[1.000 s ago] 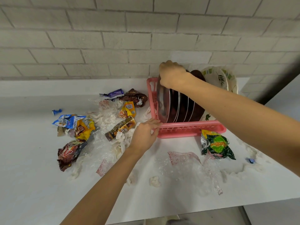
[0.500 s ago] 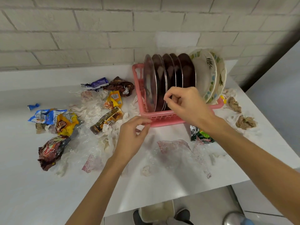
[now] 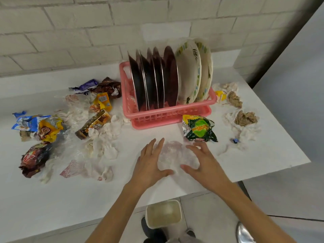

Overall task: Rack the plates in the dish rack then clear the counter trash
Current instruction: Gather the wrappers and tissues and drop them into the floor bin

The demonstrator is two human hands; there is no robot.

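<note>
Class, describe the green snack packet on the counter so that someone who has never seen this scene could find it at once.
Start at the pink dish rack on the white counter. Just off its front right corner lies a crumpled packet. It alone is bright green, with a yellow top and silver foil edges.

Your left hand [image 3: 150, 166] and right hand [image 3: 205, 166], fingers spread, flank crumpled clear plastic film [image 3: 175, 157]; pink plastic dish rack [image 3: 166, 118]: plates [image 3: 170, 76] upright.
</note>
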